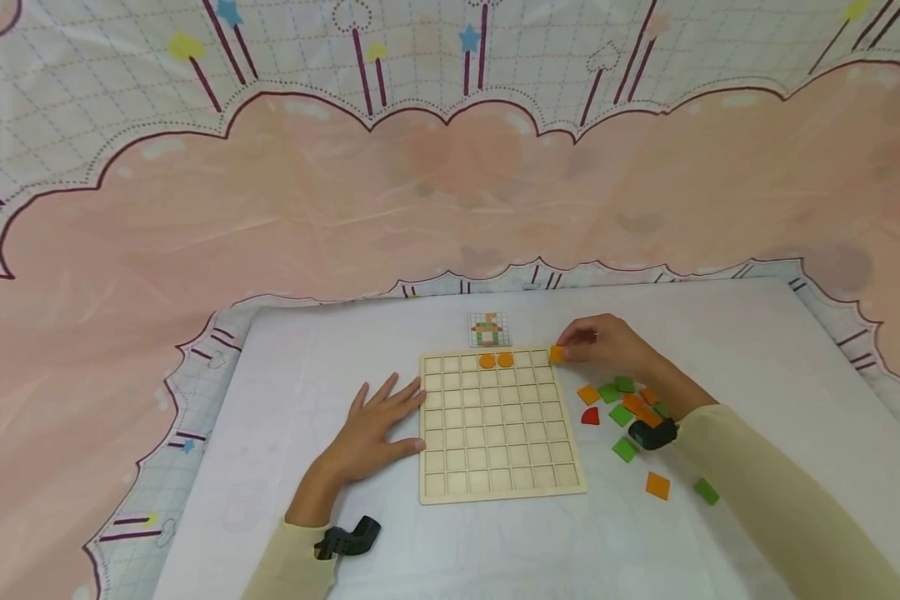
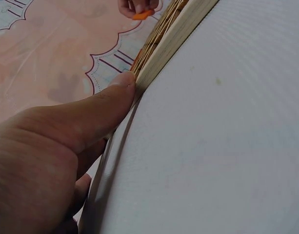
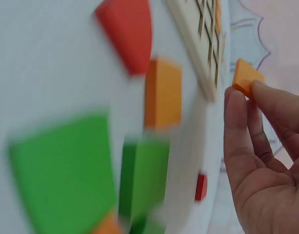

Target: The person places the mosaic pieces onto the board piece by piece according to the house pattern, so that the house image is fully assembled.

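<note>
Between thumb and fingertips, my right hand (image 1: pixel 606 343) pinches an orange square tile (image 1: pixel 557 354) beside the top right corner of the wooden grid board (image 1: pixel 495 426). The right wrist view shows that tile (image 3: pixel 246 76) gripped by its edges. With fingers spread, my left hand (image 1: pixel 375 433) rests along the board's left edge; its thumb (image 2: pixel 112 92) touches the board's side in the left wrist view. Two orange round pieces, a left one (image 1: pixel 487 361) and a right one (image 1: pixel 506 360), lie side by side in the top row of cells.
A small picture card (image 1: pixel 489 330) lies behind the board. To the right are scattered green tiles (image 1: pixel 625 450), orange tiles (image 1: pixel 657 486) and a red quarter-round piece (image 1: pixel 590 416), partly under my right wrist. A patterned cloth (image 1: pixel 450 217) hangs beyond the white table (image 1: pixel 307 358).
</note>
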Demonstrator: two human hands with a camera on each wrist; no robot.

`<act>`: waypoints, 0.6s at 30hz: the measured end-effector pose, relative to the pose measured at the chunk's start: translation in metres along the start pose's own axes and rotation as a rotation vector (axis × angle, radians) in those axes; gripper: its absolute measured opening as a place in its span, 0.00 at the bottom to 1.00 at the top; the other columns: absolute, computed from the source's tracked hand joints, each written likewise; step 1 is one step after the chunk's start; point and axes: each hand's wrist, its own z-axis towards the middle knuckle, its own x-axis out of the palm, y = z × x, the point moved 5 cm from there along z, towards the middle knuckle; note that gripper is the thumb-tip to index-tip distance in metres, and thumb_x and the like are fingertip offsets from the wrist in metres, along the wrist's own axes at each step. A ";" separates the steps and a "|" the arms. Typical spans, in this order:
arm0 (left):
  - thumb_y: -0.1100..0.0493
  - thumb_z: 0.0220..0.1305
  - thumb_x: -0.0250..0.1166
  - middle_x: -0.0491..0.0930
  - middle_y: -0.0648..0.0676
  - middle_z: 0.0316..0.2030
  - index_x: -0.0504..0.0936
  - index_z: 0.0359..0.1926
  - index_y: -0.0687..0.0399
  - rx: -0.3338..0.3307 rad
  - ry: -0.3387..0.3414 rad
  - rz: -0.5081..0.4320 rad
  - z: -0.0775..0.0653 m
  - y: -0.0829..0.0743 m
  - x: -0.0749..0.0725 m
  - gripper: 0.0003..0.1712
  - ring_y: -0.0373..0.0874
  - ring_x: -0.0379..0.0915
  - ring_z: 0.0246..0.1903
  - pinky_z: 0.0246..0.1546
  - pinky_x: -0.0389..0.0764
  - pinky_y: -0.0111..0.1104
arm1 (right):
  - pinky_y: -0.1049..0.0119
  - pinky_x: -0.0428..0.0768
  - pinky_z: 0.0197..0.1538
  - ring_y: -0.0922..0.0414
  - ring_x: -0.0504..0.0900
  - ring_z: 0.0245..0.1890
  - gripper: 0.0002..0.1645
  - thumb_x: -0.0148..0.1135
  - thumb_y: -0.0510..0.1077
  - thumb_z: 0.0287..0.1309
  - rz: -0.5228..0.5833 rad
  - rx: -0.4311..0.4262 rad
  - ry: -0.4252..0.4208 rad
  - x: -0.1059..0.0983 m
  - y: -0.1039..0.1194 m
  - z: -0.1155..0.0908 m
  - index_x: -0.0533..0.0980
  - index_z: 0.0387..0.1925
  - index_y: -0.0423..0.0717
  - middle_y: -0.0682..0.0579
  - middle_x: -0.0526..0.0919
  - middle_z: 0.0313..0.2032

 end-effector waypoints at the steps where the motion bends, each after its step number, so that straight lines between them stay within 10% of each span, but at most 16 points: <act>1: 0.41 0.62 0.70 0.57 0.46 0.79 0.66 0.76 0.48 -0.003 0.001 0.001 0.000 0.000 0.000 0.45 0.56 0.40 0.81 0.78 0.32 0.61 | 0.63 0.80 0.51 0.52 0.79 0.46 0.10 0.71 0.47 0.63 0.010 -0.005 0.012 0.004 0.003 0.002 0.86 0.44 0.50 0.52 0.88 0.43; 18: 0.39 0.50 0.78 0.60 0.50 0.78 0.70 0.74 0.49 0.008 -0.014 -0.020 0.001 -0.002 -0.002 0.53 0.59 0.44 0.80 0.77 0.35 0.64 | 0.64 0.78 0.42 0.53 0.78 0.39 0.09 0.73 0.47 0.60 0.155 0.002 0.085 0.060 0.049 0.030 0.86 0.40 0.50 0.53 0.88 0.38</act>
